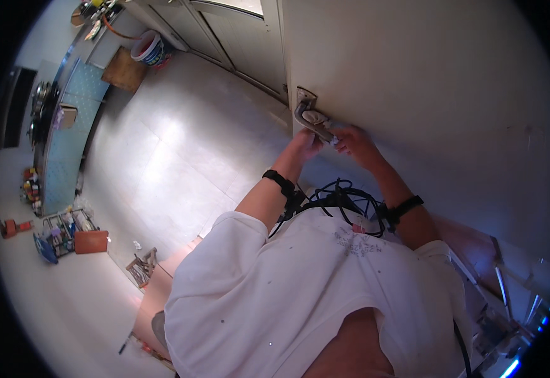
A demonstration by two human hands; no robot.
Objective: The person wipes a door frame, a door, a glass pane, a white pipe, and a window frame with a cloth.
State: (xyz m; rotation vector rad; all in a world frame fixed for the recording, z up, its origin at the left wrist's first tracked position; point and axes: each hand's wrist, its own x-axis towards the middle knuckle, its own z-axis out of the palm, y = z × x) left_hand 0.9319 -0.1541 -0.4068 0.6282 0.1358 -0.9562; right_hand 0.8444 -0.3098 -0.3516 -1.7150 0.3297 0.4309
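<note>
A metal lever handle [311, 124] sticks out from a pale door [412, 71], on a plate near the door's edge. Crumpled whitish material [316, 117], perhaps cloth or tissue, sits between the lever and the door. My left hand [309, 143] is at the underside of the lever near its free end, its fingers partly hidden. From the other side, the fingers of my right hand [354, 144] are bent close to the lever's tip, where a small pale bit [334, 141] shows. Whether either hand grips anything is too unclear to see.
Black cables [346, 196] hang in loops before my waist, between my strapped forearms. Across the tiled floor [161, 146] runs a kitchen counter with blue cabinet doors [67, 160]. A bucket [148, 48] and a wooden board [124, 70] stand at its far end. A small rack [141, 268] is lower left.
</note>
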